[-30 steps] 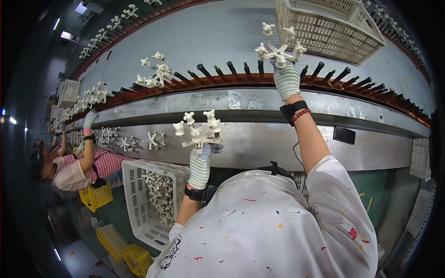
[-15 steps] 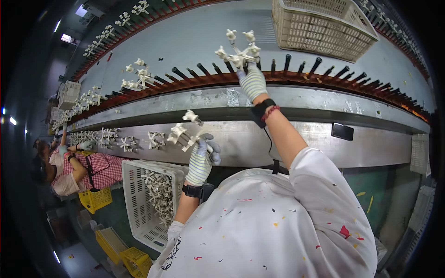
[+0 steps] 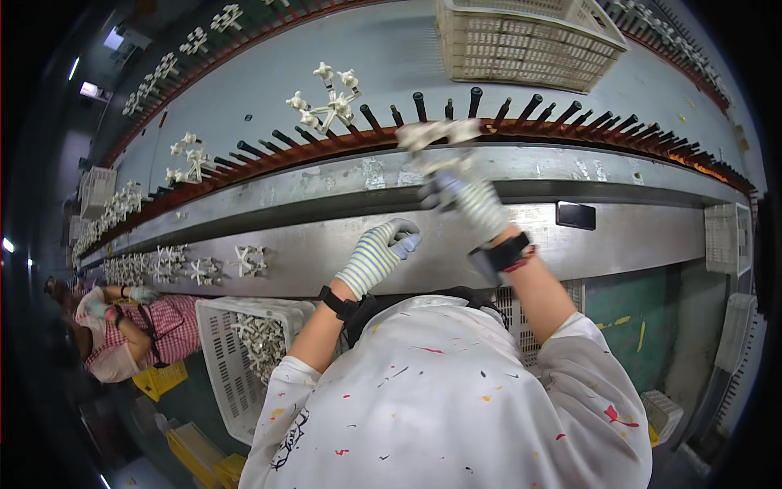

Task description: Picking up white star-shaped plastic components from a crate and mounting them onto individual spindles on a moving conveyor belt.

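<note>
Metal worktop (image 3: 505, 253) runs crosswise, its near edge just beyond the white shirt (image 3: 448, 375). Over it, the left hand (image 3: 380, 254) has loosely bent fingers, grasping nothing. White parts (image 3: 248, 262) lie to its left; a phone (image 3: 576, 215) lies well to its right, open metal between. Farther out, the blurred right hand (image 3: 468, 200) grasps a white branched piece (image 3: 440, 135) over the raised ledge (image 3: 570, 165). Past the ledge, dark pegs (image 3: 476, 103) line the conveyor's edge, with wide room between them and the crate (image 3: 529, 54).
</note>
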A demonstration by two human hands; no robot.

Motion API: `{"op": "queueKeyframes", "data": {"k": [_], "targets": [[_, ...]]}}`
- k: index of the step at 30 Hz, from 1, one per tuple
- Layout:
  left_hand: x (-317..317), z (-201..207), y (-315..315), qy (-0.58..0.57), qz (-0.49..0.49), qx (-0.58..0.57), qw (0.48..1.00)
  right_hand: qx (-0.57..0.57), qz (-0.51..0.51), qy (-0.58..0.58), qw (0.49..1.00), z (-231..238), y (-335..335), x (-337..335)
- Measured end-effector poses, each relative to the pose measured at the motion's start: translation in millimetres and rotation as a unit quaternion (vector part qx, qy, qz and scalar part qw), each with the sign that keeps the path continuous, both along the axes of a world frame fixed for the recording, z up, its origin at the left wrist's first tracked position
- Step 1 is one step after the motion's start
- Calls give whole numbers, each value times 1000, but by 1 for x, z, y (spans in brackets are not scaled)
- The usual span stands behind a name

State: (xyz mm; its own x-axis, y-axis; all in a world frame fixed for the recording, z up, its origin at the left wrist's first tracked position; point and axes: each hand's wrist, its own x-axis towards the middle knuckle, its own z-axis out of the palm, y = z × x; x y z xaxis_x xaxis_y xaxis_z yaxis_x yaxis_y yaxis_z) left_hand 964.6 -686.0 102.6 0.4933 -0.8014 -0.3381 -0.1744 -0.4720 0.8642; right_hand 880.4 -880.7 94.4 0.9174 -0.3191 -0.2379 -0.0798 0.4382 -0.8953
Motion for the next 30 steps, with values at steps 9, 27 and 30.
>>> {"op": "queueKeyframes", "data": {"k": [9,27,30], "targets": [[-45,-31,15,31,36,49,998,-508,-427,-49,746,-14,-229,-9],[-67,-46,165,56,391,78,916,-518,-205,195,807,-83,-243,-2],[-71,-48,207,29,423,81,902,-551,-215,68,803,-82,-234,-5]]}}
